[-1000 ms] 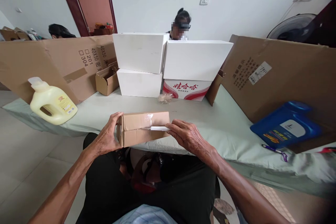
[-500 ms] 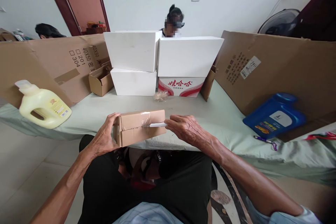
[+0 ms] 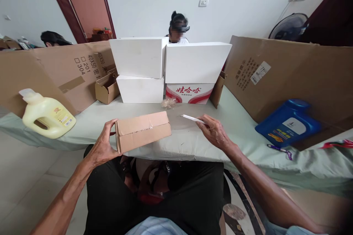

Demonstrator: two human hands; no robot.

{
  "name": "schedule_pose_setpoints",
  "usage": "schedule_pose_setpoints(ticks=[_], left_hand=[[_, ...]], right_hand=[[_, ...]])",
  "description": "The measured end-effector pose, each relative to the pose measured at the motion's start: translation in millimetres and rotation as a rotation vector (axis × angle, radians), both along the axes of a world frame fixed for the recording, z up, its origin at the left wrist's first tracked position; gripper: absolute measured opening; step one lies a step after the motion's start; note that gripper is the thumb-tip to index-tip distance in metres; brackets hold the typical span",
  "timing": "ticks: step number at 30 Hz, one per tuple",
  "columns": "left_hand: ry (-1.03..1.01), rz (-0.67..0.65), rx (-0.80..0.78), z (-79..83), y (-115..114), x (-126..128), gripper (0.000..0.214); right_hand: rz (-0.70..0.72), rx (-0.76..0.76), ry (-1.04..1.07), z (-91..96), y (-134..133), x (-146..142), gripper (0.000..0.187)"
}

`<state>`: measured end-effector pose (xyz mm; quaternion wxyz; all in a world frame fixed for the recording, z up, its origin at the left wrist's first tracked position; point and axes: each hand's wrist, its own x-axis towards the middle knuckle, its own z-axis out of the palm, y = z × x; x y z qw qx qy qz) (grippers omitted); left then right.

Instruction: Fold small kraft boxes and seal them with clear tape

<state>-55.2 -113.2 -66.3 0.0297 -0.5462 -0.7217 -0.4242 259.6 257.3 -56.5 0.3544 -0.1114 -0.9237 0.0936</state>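
Observation:
My left hand grips the left end of a small brown cardboard box, thumb below and fingers on top. The box is tilted at the table's near edge, its right end raised a little. A seam runs along the face towards me, with shiny clear tape near its right part. My right hand is closed around a slim white utility knife, its thin tip pointing left. Knife and box are apart, with a gap of tablecloth between them.
White boxes are stacked at the back, with crumpled clear tape before them. A yellow jug lies left; a blue bottle and a purple pen lie right. Large cardboard panels flank the table. A person sits beyond.
My right hand has drawn the utility knife away from the box seam, to the right. My left hand has shifted slightly left with the box, which has turned a little.

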Motion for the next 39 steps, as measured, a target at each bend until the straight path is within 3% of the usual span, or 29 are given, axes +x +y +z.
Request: schedule_pose_setpoints(ticks=[5, 8, 10, 14, 17, 20, 24, 34, 39], left_hand=[[-0.246, -0.061, -0.038, -2.0, 2, 5, 0.117], [-0.326, -0.109, -0.094, -8.0, 5, 2, 0.116], [-0.355, -0.115, -0.116, -11.4, 6, -3, 0.118], [-0.347, -0.079, -0.060, -8.0, 5, -14, 0.127], [-0.236, -0.067, -0.079, 2.5, 6, -14, 0.103], [-0.084, -0.026, -0.109, 11.6, 6, -12, 0.075], [0.068, 0.010, -0.088, 17.0, 6, -10, 0.056], [0.192, -0.022, -0.033, 43.8, 16, 6, 0.045], [0.317, -0.122, 0.073, 58.4, 17, 5, 0.014]], right_hand=[[-0.150, 0.087, -0.081, -92.9, 14, 9, 0.043], [-0.159, 0.073, -0.089, -114.5, 10, 5, 0.043], [-0.111, -0.005, -0.022, -103.8, 0, -5, 0.041], [0.078, -0.158, 0.101, -45.8, -36, -39, 0.039], [0.234, -0.064, 0.086, -3.6, -65, -66, 0.043], [0.319, 0.057, -0.020, 19.8, -84, -85, 0.044], [0.298, 0.117, -0.139, 31.4, -88, -98, 0.042], [0.208, 0.122, -0.215, 55.5, -95, -104, 0.045], [0.184, 0.192, -0.179, 57.0, -100, -103, 0.035]])
